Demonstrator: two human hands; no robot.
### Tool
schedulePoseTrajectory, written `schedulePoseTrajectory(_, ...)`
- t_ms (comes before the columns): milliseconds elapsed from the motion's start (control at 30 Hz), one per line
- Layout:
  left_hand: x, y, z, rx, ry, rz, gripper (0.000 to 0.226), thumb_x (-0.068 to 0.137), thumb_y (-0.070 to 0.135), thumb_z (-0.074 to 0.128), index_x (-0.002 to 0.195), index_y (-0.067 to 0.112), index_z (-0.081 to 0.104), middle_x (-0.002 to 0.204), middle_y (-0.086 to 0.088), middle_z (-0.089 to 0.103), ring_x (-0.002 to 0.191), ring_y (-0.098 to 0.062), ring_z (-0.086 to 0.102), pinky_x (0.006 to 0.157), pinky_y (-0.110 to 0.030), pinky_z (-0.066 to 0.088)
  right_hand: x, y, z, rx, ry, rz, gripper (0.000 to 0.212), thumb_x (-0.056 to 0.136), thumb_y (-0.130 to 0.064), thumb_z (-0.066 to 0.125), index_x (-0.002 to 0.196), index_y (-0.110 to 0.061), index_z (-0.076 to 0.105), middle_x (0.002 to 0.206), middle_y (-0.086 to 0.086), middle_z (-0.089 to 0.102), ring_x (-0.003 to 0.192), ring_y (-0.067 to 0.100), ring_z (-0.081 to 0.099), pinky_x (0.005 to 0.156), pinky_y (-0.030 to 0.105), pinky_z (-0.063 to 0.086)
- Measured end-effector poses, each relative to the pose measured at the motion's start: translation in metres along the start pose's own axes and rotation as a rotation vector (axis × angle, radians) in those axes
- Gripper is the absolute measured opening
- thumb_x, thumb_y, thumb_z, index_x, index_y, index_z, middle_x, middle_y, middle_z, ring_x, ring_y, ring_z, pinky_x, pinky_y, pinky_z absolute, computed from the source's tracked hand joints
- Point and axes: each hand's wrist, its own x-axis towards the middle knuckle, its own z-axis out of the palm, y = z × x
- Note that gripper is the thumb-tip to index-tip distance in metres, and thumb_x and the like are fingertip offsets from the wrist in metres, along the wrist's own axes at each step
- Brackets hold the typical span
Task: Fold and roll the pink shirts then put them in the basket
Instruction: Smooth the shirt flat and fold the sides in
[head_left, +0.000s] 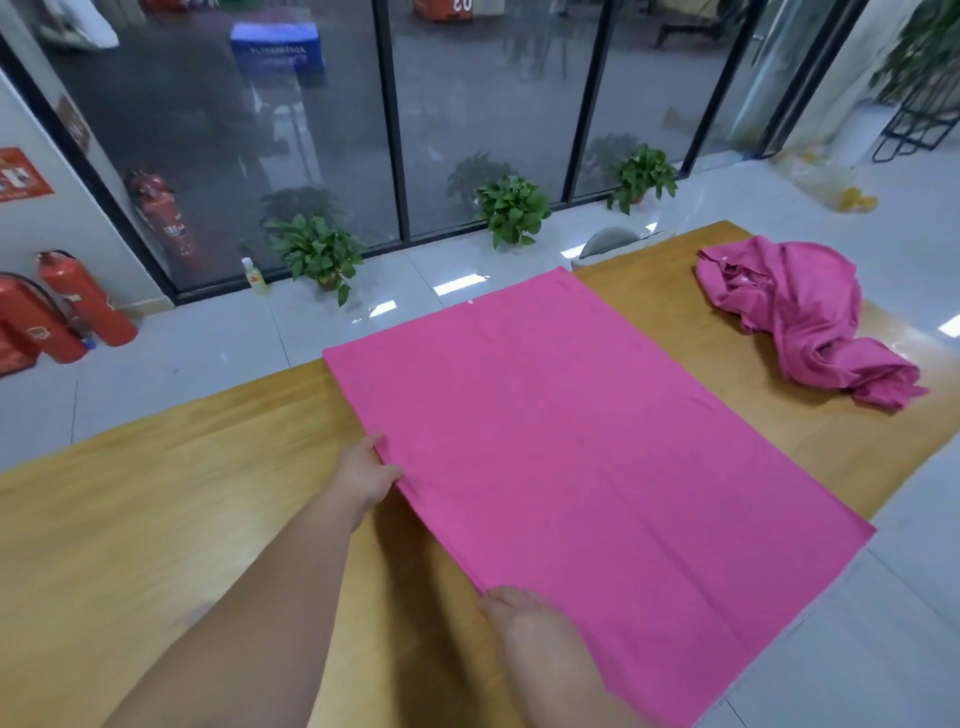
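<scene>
Your left hand (366, 475) was at 9 o'clock on the flat pink shirt (571, 467), gripping its left edge: thumb on top of the cloth, fingers out of sight at the hem. Your right hand (519, 616) was at the shirt's near corner, 7 o'clock, touching the cloth. Its fingers were hidden, so I can't tell whether it gripped or just rested there. Both forearms came in from 6 to 7 o'clock, across the desk (156, 519).

The shirt lay spread as a smooth rectangle, plain side up, running diagonally from the 7 o'clock corner to the far corner at 12 o'clock. The far corner reached the desk's far edge. The 4 to 5 o'clock side ran past the desk edge and hung over the floor.

A crumpled pink shirt (800, 317) sat in a heap on the desk at 2 o'clock, well apart from the flat one.

Beyond the desk, three potted plants (511, 208) stood on the floor along the glass wall (311, 130), from 11 to 1 o'clock. Red fire extinguishers (88, 301) leaned near the wall at 9 to 10 o'clock.
</scene>
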Motion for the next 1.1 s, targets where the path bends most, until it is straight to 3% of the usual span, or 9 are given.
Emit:
schedulePoseTrajectory(67, -0.006, -0.019, -0.017, -0.029, 0.026, -0.033, 0.074, 0.079, -0.001, 0.076, 0.15, 0.009, 0.055, 0.13, -0.015, 0.069, 0.114, -0.034, 0.069, 0.099, -0.046, 0.057, -0.011, -0.019, -0.007, 0.049, -0.003, -0.05, 0.059, 0.049, -0.027, 0.087, 0.105, -0.039, 0.076, 0.097, -0.021, 0.069, 0.075, 0.005, 0.07, 0.056, 0.017, 0.054)
schedulePoseTrajectory(133, -0.009, -0.038, -0.035, -0.078, 0.058, -0.065, 0.071, 0.072, 0.008, 0.073, 0.141, 0.016, 0.063, 0.119, -0.015, 0.073, 0.097, -0.034, 0.072, 0.091, -0.051, 0.059, -0.017, -0.034, -0.013, 0.127, -0.009, -0.083, 0.056, 0.075, -0.017, 0.073, 0.129, -0.033, 0.069, 0.122, -0.011, 0.066, 0.103, 0.018, 0.07, 0.08, 0.028, 0.059)
schedulePoseTrajectory(200, -0.02, -0.048, -0.049, -0.111, 0.074, -0.093, 0.041, 0.075, 0.008, 0.07, 0.116, 0.019, 0.072, 0.105, -0.015, 0.074, 0.075, -0.025, 0.063, 0.076, -0.044, 0.057, -0.024, -0.046, -0.023, 0.124, -0.132, -0.095, 0.057, 0.095, -0.019, 0.057, 0.151, -0.027, 0.049, 0.149, -0.005, 0.049, 0.133, 0.026, 0.054, 0.106, 0.038, 0.049)
schedulePoseTrajectory(267, -0.043, -0.042, -0.058, -0.129, 0.106, -0.113, 0.025, 0.085, 0.005, 0.069, 0.102, 0.024, 0.067, 0.098, -0.016, 0.071, 0.073, -0.023, 0.058, 0.071, -0.039, 0.051, -0.031, -0.053, -0.03, 0.125, -0.152, -0.093, 0.061, 0.098, -0.029, 0.057, 0.157, -0.027, 0.041, 0.156, -0.006, 0.042, 0.141, 0.024, 0.045, 0.113, 0.04, 0.043)
schedulePoseTrajectory(367, -0.06, -0.029, -0.06, -0.171, 0.11, -0.071, 0.041, 0.093, 0.007, 0.068, 0.129, 0.026, 0.06, 0.095, -0.007, 0.066, 0.081, -0.025, 0.059, 0.075, -0.037, 0.052, -0.039, -0.052, -0.041, 0.115, -0.076, -0.07, 0.066, 0.099, -0.04, 0.055, 0.161, -0.028, 0.036, 0.16, -0.008, 0.039, 0.146, 0.02, 0.042, 0.116, 0.039, 0.042)
schedulePoseTrajectory(500, -0.068, -0.003, -0.053, -0.204, 0.106, 0.022, 0.058, 0.095, 0.013, 0.072, 0.151, 0.014, 0.054, 0.134, 0.001, 0.061, 0.12, -0.023, 0.058, 0.112, -0.046, 0.048, -0.049, -0.038, -0.062, 0.106, 0.044, -0.02, 0.068, 0.101, -0.046, 0.051, 0.163, -0.025, 0.033, 0.161, -0.008, 0.04, 0.147, 0.018, 0.038, 0.12, 0.034, 0.036)
schedulePoseTrajectory(700, -0.069, 0.057, -0.034, -0.169, 0.026, 0.12, 0.081, 0.094, 0.026, 0.078, 0.163, 0.02, 0.036, 0.156, 0.001, 0.045, 0.127, -0.014, 0.05, 0.097, -0.026, 0.042, -0.052, -0.009, -0.099, 0.027, 0.272, 0.118, 0.061, 0.091, -0.052, 0.055, 0.145, -0.023, 0.059, 0.138, -0.01, 0.064, 0.124, 0.022, 0.054, 0.1, 0.042, 0.052)
schedulePoseTrajectory(900, -0.056, 0.116, -0.006, -0.16, -0.052, 0.185, 0.087, 0.091, 0.041, 0.078, 0.164, 0.029, 0.033, 0.167, 0.0, 0.035, 0.149, -0.025, 0.039, 0.119, -0.042, 0.038, -0.05, 0.019, -0.135, 0.038, 0.413, 0.225, 0.067, 0.101, -0.051, 0.053, 0.159, -0.021, 0.043, 0.155, -0.008, 0.05, 0.146, 0.018, 0.037, 0.118, 0.04, 0.039)
schedulePoseTrajectory(1100, -0.045, 0.163, 0.033, -0.169, -0.119, 0.247, 0.085, 0.095, 0.038, 0.076, 0.166, 0.029, 0.029, 0.169, -0.002, 0.031, 0.151, -0.029, 0.035, 0.12, -0.051, 0.035, -0.046, 0.057, -0.155, 0.069, 0.45, 0.298, 0.069, 0.102, -0.054, 0.049, 0.162, -0.023, 0.036, 0.16, -0.009, 0.044, 0.151, 0.017, 0.031, 0.123, 0.04, 0.033)
